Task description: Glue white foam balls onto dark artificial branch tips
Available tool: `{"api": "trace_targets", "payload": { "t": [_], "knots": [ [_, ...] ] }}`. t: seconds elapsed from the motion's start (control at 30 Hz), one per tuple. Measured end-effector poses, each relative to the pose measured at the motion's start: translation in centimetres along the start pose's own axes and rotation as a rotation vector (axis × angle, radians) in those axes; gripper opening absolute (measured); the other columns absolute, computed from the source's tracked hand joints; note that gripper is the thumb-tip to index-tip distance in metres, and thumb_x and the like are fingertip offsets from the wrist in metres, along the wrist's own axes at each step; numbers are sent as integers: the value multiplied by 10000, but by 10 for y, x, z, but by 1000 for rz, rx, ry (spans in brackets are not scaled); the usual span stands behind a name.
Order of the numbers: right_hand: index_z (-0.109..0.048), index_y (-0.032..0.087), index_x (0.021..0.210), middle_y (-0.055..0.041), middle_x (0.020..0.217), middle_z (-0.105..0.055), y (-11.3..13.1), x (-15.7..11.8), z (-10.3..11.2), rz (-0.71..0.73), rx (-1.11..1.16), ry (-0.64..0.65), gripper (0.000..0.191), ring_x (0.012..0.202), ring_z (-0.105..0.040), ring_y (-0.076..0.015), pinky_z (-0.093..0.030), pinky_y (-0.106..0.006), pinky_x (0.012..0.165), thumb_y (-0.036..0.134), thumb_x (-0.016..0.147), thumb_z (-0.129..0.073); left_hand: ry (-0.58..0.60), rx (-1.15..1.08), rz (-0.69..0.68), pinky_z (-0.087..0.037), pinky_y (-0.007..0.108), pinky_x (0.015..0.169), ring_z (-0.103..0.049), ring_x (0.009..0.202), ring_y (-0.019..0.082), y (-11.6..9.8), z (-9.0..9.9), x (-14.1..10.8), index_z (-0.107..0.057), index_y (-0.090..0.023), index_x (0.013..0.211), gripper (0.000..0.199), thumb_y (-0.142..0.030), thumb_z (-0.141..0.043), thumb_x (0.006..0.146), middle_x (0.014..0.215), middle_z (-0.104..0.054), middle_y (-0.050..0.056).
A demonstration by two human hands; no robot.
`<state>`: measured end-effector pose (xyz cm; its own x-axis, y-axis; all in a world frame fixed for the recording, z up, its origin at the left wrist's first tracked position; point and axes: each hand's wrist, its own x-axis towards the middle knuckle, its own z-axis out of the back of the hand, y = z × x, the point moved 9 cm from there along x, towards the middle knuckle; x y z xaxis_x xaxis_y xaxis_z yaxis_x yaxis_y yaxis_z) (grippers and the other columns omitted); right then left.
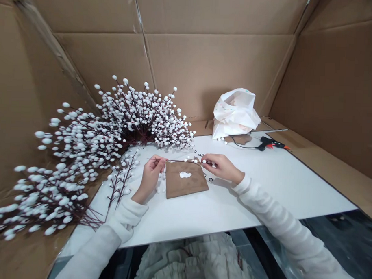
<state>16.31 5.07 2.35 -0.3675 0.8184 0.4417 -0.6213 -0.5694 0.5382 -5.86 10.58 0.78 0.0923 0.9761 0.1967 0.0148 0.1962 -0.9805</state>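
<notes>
My left hand (152, 175) pinches the bare left end of a thin dark stem with white berries (185, 160). At the stem's berried right end, the fingers of my right hand (223, 167) are closed around it. The stem lies roughly level between both hands, over the far edge of a brown cardboard square (187, 187). On that square is a white patch (185, 175); whether it is glue or foam I cannot tell. Several loose white berries (161, 187) lie between my left hand and the square.
Big bunches of white berry stems (144, 113) fill the left side, with single stems (120, 182) on the white board (247, 211). A white plastic bag (235, 114) and a corded glue gun (274, 144) sit at back right. Small black rings (211, 179) lie near my right hand. Cardboard walls (219, 67) enclose the table.
</notes>
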Motion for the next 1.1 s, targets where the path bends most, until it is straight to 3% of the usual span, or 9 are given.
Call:
{"api": "trace_targets", "payload": {
  "t": [0.13,0.57,0.8,0.97,1.1],
  "knots": [
    [-566,145,890,4,682,-579,-14,2,-8,-93,93,100,190,553,-440,-74,-328,-194,586,310,894,-471,43,40,29,-272,128,488,-349,482,26,5,-4,-1,-484,-178,616,275,-396,-627,705,492,-398,-78],
    [-621,189,923,29,754,-621,-30,0,-12,-197,-46,163,147,600,-477,-63,-342,-182,631,295,847,-553,70,281,84,-311,135,563,-433,611,41,23,-11,-2,-529,-173,635,278,-436,-576,715,638,-506,-51],
    [-632,203,944,13,748,-618,-30,0,-17,-197,-92,172,155,614,-488,-76,-333,-188,622,308,852,-567,46,169,209,-303,119,511,-427,543,30,37,-6,-2,-500,-169,621,291,-433,-622,633,570,-486,-54],
    [-608,210,1030,1,751,-621,-24,-1,-18,-173,-108,162,212,604,-505,-87,-334,-196,622,318,851,-571,71,117,346,-153,144,374,-261,351,17,44,-8,-10,-466,-194,656,272,-428,-605,655,434,-356,-98],
    [-595,219,1066,-9,772,-628,-20,-2,-18,-151,-146,155,229,618,-523,-97,-329,-202,623,305,858,-558,100,101,397,-127,136,347,-244,321,12,45,-8,-14,-460,-194,686,282,-430,-614,666,423,-338,-106]
  ]
}}
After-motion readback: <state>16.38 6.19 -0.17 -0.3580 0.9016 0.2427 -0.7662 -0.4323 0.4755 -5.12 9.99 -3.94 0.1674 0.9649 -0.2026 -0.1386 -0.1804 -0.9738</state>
